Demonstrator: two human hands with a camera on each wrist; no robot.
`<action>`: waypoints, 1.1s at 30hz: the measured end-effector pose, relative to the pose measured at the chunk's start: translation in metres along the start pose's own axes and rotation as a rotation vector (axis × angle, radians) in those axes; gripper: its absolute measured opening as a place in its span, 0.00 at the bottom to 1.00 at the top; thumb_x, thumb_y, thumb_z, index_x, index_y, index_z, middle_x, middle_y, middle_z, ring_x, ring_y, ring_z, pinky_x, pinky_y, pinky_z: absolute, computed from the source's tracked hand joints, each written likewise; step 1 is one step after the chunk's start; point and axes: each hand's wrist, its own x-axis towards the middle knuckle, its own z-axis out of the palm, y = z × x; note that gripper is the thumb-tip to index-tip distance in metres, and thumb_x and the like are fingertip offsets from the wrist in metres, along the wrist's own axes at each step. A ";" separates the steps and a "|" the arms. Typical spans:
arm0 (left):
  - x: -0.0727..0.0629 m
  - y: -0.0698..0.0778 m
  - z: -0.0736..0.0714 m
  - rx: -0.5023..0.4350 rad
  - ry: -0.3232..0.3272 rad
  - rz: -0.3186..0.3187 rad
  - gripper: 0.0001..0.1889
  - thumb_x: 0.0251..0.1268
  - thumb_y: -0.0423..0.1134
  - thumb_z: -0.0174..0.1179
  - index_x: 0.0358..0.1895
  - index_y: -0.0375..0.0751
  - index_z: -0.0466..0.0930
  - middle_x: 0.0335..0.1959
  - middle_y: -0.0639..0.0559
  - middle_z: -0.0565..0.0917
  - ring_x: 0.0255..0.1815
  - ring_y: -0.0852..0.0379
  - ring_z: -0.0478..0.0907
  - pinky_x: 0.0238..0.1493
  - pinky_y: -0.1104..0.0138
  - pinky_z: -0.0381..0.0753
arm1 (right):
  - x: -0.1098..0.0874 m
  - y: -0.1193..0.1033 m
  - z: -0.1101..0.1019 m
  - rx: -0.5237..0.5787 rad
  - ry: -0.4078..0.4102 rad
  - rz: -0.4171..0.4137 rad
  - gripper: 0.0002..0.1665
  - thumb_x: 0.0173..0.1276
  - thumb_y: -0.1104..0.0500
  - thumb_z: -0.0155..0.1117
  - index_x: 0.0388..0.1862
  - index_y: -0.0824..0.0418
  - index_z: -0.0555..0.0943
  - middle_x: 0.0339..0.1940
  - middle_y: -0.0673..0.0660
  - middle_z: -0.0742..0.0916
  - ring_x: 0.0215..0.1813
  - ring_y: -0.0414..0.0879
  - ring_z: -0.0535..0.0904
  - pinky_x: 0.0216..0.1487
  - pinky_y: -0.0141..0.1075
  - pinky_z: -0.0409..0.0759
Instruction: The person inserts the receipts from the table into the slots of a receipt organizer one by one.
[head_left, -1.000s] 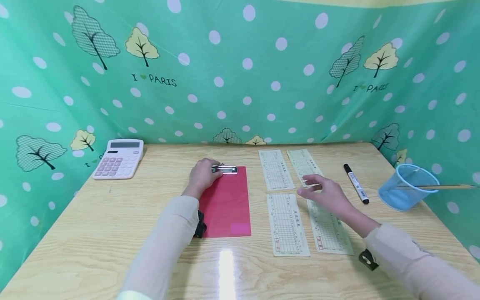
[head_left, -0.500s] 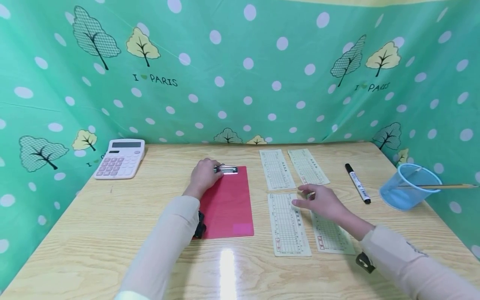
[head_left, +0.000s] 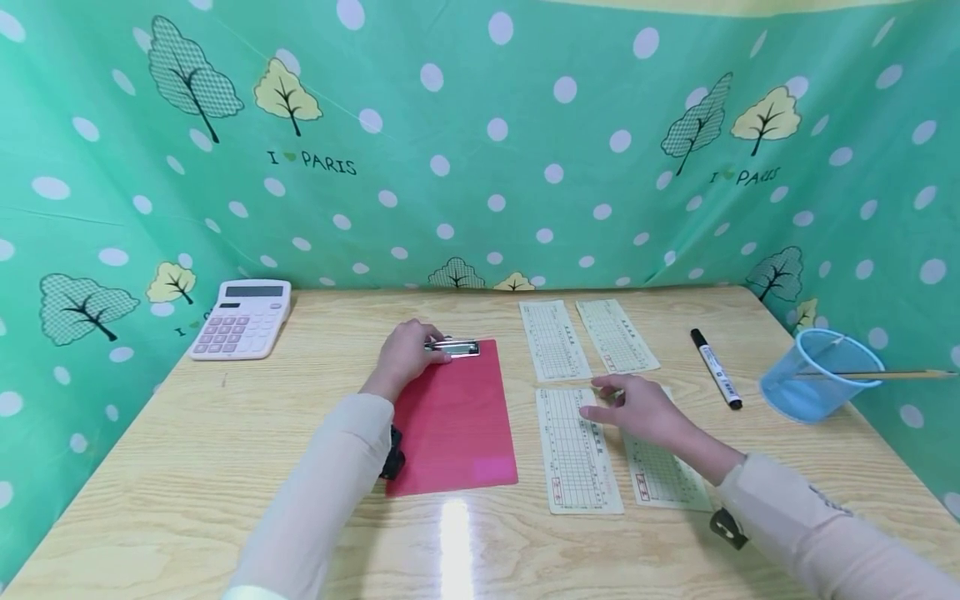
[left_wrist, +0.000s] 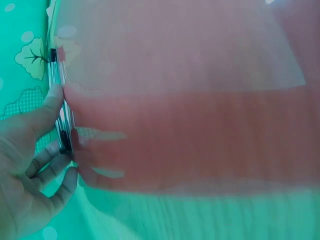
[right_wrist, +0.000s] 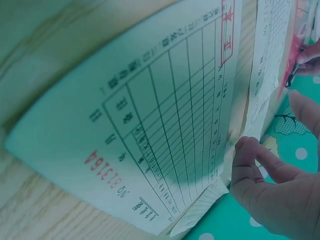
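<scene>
The left grip [head_left: 406,353] pinches the red clipboard [head_left: 456,433] at its metal clip [head_left: 463,348], with the thumb against the clip; the board extends from this grip toward the near side of the table [head_left: 225,467]. The right grip [head_left: 642,408] holds nothing; its thumb and index finger stand apart. The near-left slip [head_left: 573,467] and near-right slip [head_left: 663,475] extend nearward from it. The marker [head_left: 716,369] lies to its right.

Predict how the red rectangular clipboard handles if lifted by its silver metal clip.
The clipboard is probably fairly stiff: straight edges. Likely light: thin, translucent sheet. Weight probably sits near the clip, metal at one end.
</scene>
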 end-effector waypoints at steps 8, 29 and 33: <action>0.000 -0.003 0.002 0.076 0.001 0.079 0.18 0.62 0.41 0.73 0.51 0.34 0.87 0.44 0.39 0.83 0.47 0.41 0.78 0.54 0.52 0.78 | -0.001 -0.004 0.002 -0.049 0.005 0.030 0.41 0.65 0.49 0.75 0.68 0.73 0.74 0.56 0.66 0.83 0.50 0.54 0.78 0.43 0.42 0.77; -0.006 -0.003 0.008 0.172 0.086 0.262 0.11 0.62 0.39 0.72 0.44 0.36 0.90 0.34 0.44 0.83 0.37 0.46 0.81 0.46 0.55 0.82 | -0.001 -0.009 0.008 -0.128 -0.036 0.062 0.52 0.55 0.48 0.82 0.68 0.77 0.71 0.52 0.64 0.81 0.49 0.54 0.73 0.52 0.48 0.77; -0.006 -0.003 0.008 0.181 0.089 0.274 0.11 0.64 0.38 0.71 0.45 0.36 0.91 0.34 0.43 0.84 0.37 0.46 0.81 0.45 0.55 0.82 | -0.003 -0.008 0.009 -0.133 -0.034 0.056 0.54 0.53 0.49 0.84 0.69 0.78 0.69 0.50 0.63 0.80 0.46 0.53 0.73 0.48 0.45 0.76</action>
